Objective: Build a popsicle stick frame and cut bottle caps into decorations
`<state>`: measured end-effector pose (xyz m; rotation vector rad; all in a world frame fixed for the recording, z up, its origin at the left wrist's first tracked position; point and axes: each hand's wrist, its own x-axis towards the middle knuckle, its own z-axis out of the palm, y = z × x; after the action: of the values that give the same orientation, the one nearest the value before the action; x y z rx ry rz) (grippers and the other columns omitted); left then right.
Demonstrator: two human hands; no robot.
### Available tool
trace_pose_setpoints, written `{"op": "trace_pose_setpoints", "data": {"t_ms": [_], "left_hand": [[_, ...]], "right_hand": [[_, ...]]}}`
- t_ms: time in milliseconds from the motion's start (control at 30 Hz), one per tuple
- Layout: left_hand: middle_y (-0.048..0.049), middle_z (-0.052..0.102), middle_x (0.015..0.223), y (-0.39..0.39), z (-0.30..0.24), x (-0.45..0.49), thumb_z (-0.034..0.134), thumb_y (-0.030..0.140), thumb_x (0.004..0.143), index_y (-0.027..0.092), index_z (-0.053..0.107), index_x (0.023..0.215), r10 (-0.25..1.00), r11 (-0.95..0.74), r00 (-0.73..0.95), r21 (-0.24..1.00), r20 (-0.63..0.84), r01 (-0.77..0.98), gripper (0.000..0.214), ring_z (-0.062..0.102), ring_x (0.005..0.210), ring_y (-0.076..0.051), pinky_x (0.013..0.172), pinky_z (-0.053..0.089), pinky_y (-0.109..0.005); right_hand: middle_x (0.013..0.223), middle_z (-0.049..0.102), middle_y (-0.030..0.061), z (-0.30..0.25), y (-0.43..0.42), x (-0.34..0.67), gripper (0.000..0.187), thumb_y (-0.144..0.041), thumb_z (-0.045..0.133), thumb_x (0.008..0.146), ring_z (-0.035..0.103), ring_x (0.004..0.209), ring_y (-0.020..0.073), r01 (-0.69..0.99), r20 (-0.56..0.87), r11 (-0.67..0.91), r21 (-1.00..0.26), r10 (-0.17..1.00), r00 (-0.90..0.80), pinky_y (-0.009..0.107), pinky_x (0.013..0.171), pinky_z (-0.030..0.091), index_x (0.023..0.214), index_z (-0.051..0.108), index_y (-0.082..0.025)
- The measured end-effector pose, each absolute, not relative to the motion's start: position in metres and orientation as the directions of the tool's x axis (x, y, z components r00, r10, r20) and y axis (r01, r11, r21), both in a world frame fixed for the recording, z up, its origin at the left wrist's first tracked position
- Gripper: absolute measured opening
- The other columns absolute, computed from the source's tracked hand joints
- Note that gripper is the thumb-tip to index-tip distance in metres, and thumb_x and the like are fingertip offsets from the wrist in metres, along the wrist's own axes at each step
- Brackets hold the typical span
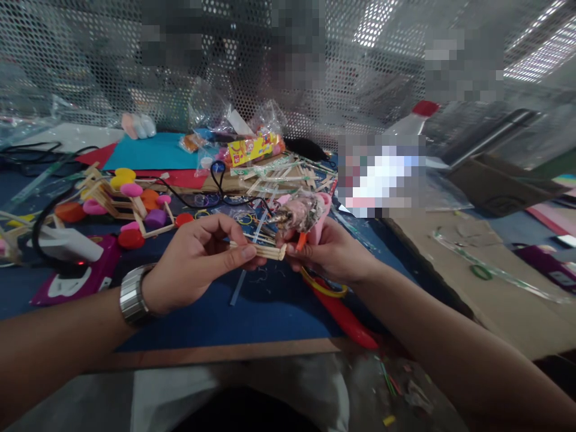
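Note:
My left hand [191, 264], with a metal watch [132, 294] on its wrist, pinches a short bundle of wooden sticks [265, 251] between thumb and fingers. The sticks lie roughly level, their cut ends toward the right. My right hand [337, 252] is wrapped round a pink hot glue gun [299, 213] with an orange trigger [301, 242] and a grimy, crusted front. Its nozzle points left, just above the sticks. The right fingertips are close to the sticks' right end; whether they touch it I cannot tell.
Left stands a stick frame with coloured discs [144, 210], beside a purple power strip [101, 264]. Loose sticks [301, 171] and a yellow-labelled bag [254, 150] lie behind. A red-handled tool [346, 315] is near the front edge; cardboard [508, 300] lies right. A black cable crosses the table.

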<state>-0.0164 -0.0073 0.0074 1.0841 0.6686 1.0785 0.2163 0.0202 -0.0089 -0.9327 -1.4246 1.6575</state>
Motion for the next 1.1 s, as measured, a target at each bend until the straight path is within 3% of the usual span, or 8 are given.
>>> {"op": "trace_pose_setpoints", "data": {"t_ms": [1100], "left_hand": [[-0.0007, 0.076, 0.071, -0.0077, 0.0057, -0.0161, 0.090, 0.013, 0.075, 0.013, 0.068, 0.074, 0.924, 0.082, 0.378, 0.930, 0.065, -0.360, 0.022, 0.080, 0.071, -0.015, 0.070, 0.065, -0.017]], "right_hand": [[0.065, 0.066, -0.0025, -0.0057, 0.0190, 0.2135, 0.035, -0.029, 0.095, 0.064, 0.058, 0.050, 0.0093, -0.106, -0.037, -0.096, -0.990, 0.888, -0.458, 0.021, 0.045, 0.042, 0.078, 0.065, -0.017]]}}
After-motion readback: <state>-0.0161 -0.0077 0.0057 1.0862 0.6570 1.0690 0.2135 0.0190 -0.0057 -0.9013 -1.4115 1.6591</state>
